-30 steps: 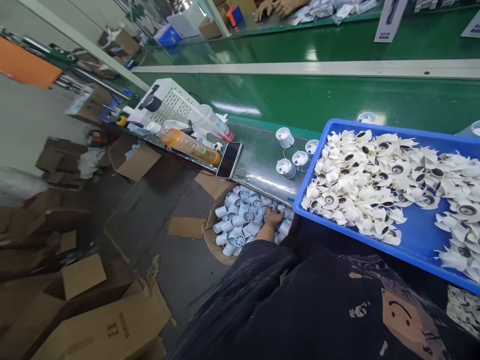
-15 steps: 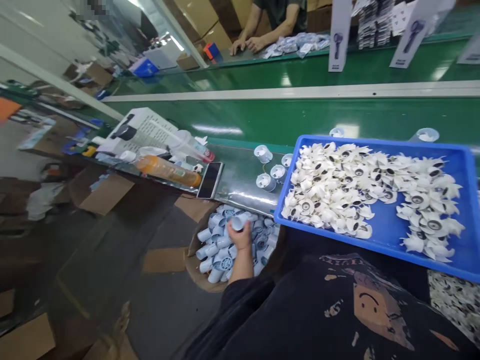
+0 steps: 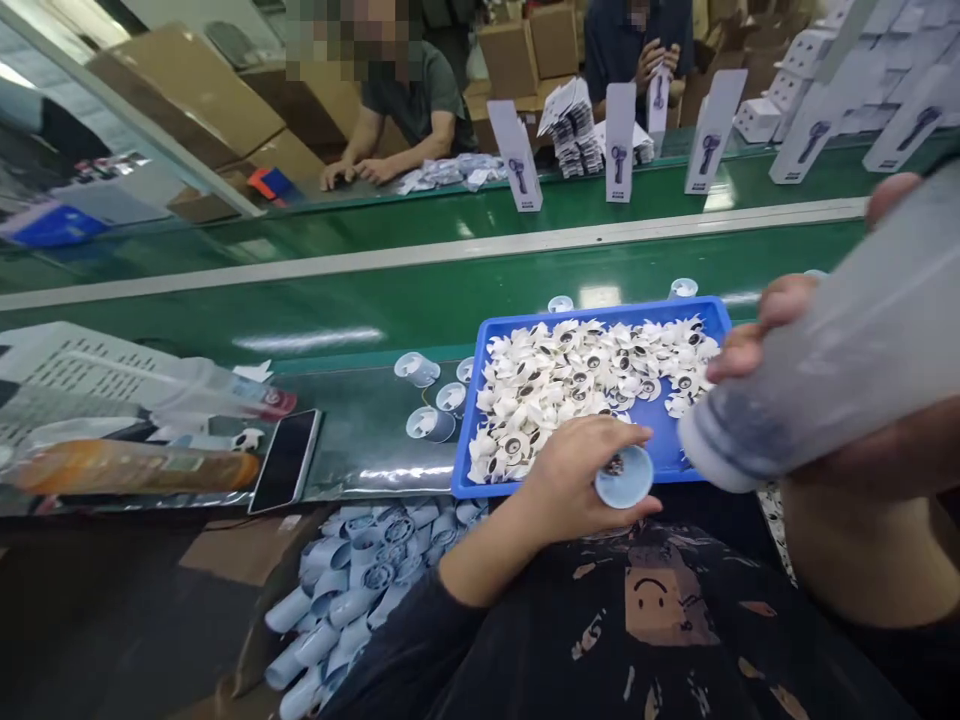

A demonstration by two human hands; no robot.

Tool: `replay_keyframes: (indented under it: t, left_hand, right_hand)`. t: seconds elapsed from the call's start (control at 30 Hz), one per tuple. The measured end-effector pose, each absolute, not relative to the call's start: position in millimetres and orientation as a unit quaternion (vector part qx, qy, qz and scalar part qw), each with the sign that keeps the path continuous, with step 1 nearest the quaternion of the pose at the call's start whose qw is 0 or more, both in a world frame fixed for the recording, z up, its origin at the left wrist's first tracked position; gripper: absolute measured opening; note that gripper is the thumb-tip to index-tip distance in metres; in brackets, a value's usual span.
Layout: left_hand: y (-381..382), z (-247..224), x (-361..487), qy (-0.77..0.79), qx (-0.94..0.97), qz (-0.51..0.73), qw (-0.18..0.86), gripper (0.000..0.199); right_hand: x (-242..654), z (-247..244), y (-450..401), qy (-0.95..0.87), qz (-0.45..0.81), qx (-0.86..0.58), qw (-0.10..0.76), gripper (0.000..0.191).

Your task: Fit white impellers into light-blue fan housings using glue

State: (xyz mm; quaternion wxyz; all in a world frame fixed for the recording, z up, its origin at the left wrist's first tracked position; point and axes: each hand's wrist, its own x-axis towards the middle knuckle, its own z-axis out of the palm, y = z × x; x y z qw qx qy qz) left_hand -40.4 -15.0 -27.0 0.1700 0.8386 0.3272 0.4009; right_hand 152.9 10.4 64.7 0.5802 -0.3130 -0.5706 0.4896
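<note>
My left hand [image 3: 574, 475] holds a light blue cup-shaped part [image 3: 625, 478] by its sides, the open end facing up toward me; something small and dark shows at its inner edge. Close to the camera at the right, my right hand [image 3: 862, 430] is wrapped round a large whitish translucent bottle [image 3: 870, 330] with a white cap, tilted down toward the left. The cap is to the right of the blue part, apart from it. Behind both hands lies a blue tray [image 3: 466, 470] of white fan blades [image 3: 525, 390] with dark hubs.
Blue cups [image 3: 431, 424] stand left of the tray. A phone [image 3: 286, 460], an orange bottle [image 3: 135, 468] and a white box lie farther left. Below is a carton of blue parts [image 3: 352, 580]. Across the green belt [image 3: 315, 330] are upright boxes [image 3: 619, 150] and two people.
My left hand has risen from the carton to the tray's front edge with a blue part. My right hand has come into view with the bottle. The view has swung right.
</note>
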Motion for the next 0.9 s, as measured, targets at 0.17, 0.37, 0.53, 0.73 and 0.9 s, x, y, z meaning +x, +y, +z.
replay_keyframes:
  t: [0.17, 0.37, 0.53, 0.73, 0.9]
  left_hand:
    - [-10.9, -15.7, -4.8, 0.312, 0.826, 0.435, 0.176, 0.025]
    - [-13.3, -14.7, 6.0, 0.309, 0.825, 0.437, 0.18, 0.023]
    - [-11.6, -13.8, 5.8, 0.309, 0.831, 0.426, 0.181, 0.021]
    - [-10.9, -8.3, 2.5, 0.358, 0.828, 0.344, 0.26, 0.032]
    - [11.4, -35.6, -35.0, 0.454, 0.804, 0.306, 0.233, 0.058]
  right_hand:
    - [145.0, 57.0, 6.9, -0.527, 0.53, -0.188, 0.637, 0.037]
    - [153.0, 53.6, 2.5, -0.528, 0.536, -0.178, 0.634, 0.034]
    - [151.9, 57.2, -0.8, -0.51, 0.516, -0.242, 0.645, 0.057]
    - [149.3, 52.5, 9.7, -0.512, 0.517, -0.296, 0.62, 0.052]
    - [176.2, 32.2, 23.6, -0.472, 0.453, -0.337, 0.677, 0.051]
